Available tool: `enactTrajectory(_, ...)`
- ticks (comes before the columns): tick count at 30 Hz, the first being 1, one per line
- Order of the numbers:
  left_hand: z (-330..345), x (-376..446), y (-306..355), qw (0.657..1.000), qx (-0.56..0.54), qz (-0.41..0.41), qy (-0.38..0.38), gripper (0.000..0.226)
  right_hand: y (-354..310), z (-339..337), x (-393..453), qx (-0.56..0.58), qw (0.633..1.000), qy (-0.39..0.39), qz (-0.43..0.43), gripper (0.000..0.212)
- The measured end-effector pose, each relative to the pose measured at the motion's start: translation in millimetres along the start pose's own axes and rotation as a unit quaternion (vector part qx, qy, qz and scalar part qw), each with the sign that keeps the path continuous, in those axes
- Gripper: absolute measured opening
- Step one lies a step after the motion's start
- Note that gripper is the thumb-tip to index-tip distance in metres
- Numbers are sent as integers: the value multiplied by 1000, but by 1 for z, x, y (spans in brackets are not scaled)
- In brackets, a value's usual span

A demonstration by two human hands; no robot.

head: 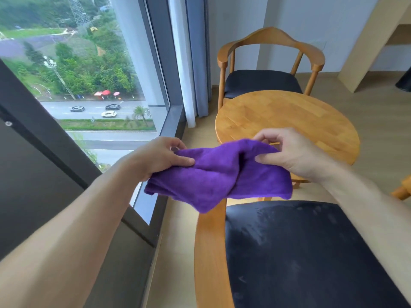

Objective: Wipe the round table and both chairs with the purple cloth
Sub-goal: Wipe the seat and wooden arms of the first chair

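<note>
The cloth [219, 174] is held bunched in mid-air above the near chair [311, 252], pinched at one side by the left hand [159, 157] and at the other by the right hand [289, 152]. Nothing is being wiped yet: smudges are seen on the near seat, so table [289, 121], far chair [262, 82] and near chair are all judged outstanding. No writing or brand can be read.

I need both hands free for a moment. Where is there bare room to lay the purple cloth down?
The round table top is bare from its far edge by the far chair to the near edge behind the right hand. The near chair seat is bare too, though smudged. Only the spot under the purple cloth, held by both hands, left hand included, is crowded.
</note>
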State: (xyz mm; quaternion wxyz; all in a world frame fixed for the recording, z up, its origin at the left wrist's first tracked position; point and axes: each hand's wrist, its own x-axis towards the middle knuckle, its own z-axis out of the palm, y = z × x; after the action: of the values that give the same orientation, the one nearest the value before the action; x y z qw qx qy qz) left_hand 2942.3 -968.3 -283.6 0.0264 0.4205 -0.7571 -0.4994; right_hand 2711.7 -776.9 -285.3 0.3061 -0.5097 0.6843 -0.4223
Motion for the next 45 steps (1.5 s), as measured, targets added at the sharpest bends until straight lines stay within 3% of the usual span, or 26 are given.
enactTrajectory(4,-10,-4,-6,998,52,-16,-12,46,-5,-9,-13,-132,991,-11,-12,26)
enactTrajectory(8,-19,-2,-1,995,75,-38,-57,59,-4,-12,-18,-247,968,8,-47,42)
enactTrajectory(12,-27,1,-1,992,32,-42,-113,64,-1,-12,-24,-246,966,25,-74,41)
enactTrajectory(16,-26,5,-3,992,-16,-18,-124,47,5,-8,-31,-206,974,41,-80,38)
enactTrajectory(19,-26,1,-5,987,11,-21,-160,48,3,0,-35,-92,995,17,-24,32)
enactTrajectory(22,-18,-7,-11,961,103,-86,-241,43,-3,6,-37,46,998,-18,49,25)
enactTrajectory(24,-5,-7,-28,938,171,-150,-260,38,6,16,-33,66,987,-58,132,18)
enactTrajectory(26,13,-4,-49,913,220,-212,-270,48,25,32,-25,7,976,-73,204,18)
enactTrajectory(28,29,2,-66,905,303,-199,-223,56,43,52,-20,-84,963,-89,240,26)
enactTrajectory(30,41,3,-70,923,361,-98,-87,50,54,69,-18,-143,953,-112,243,33)
enactTrajectory(32,53,-4,-60,955,297,-3,7,47,57,79,-19,-145,953,-107,243,36)
enactTrajectory(35,79,-31,-44,945,311,66,-76,53,55,84,-19,-127,958,-76,247,40)
enactTrajectory(39,97,-45,-56,936,320,141,-24,31,51,81,-18,-111,960,-66,248,41)
enactTrajectory(42,82,-34,-53,949,292,118,-10,9,42,74,-14,-105,951,-132,258,37)
enactTrajectory(45,58,-4,-39,953,296,53,-28,14,37,63,3,-124,951,-146,244,38)
